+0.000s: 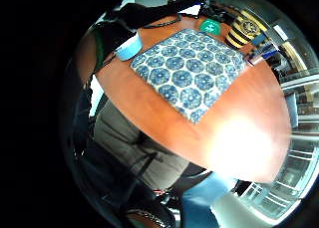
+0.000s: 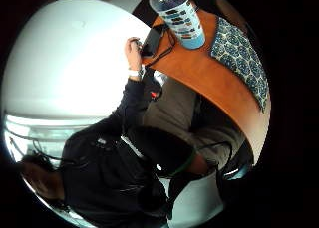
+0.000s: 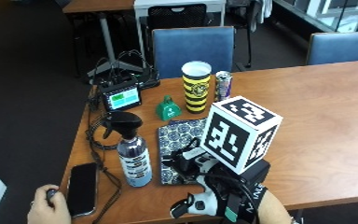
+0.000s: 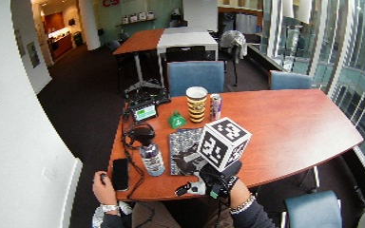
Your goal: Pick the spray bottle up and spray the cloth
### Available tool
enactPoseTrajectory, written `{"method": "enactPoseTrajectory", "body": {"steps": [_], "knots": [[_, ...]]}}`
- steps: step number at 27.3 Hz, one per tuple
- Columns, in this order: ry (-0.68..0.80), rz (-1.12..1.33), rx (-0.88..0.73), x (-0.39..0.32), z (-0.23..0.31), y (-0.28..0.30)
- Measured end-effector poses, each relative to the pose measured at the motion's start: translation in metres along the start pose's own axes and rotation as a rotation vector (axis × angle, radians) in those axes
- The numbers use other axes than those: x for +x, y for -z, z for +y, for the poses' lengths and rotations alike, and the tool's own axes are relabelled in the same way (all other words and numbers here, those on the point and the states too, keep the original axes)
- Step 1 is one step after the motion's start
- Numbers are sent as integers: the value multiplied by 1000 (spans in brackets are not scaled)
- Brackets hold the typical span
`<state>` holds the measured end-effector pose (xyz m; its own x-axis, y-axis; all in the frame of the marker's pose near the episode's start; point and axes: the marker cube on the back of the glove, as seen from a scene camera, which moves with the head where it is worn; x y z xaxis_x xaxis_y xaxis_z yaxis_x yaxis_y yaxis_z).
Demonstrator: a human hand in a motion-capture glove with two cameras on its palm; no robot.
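The fingers of the gloved right hand (image 3: 219, 198) cannot be made out: rig hardware covers the hand in both outside views, so whether they are apart or together cannot be told. Nothing visible sits in the hand's grasp. The hand hovers over the near edge of the counter (image 3: 328, 121), just at the near end of the cloth (image 3: 182, 149), with the wrist reaching in from beyond that edge.

The cloth, patterned in blue and white, lies flat on the wooden counter, its near end partly hidden by the hand's rig. The little finger side palm view looks down on the whole cloth (image 1: 189, 71) spread on the counter. Just beside the cloth, toward the counter's left edge, the spray bottle (image 3: 131, 151) stands upright with its black trigger head on top and a printed label round its clear body. The thumb side palm view shows the same bottle (image 2: 180, 16) standing on the counter beside the cloth, apart from the hand.

Past the cloth's far end stand a small green bell (image 3: 167, 108), a yellow and black cup (image 3: 196, 87) and a slim can (image 3: 223, 85). A small screen (image 3: 121, 98) sits toward the far left corner. At the near left corner a dark phone (image 3: 83, 186) lies flat, and the person's bare left hand (image 3: 47, 207) rests at the counter's edge beside it.
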<state>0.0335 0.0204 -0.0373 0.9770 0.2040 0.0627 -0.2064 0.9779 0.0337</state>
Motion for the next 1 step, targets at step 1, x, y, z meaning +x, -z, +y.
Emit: {"method": "enactPoseTrajectory", "body": {"steps": [1], "knots": [[4,0,-1,-2,1,1]]}}
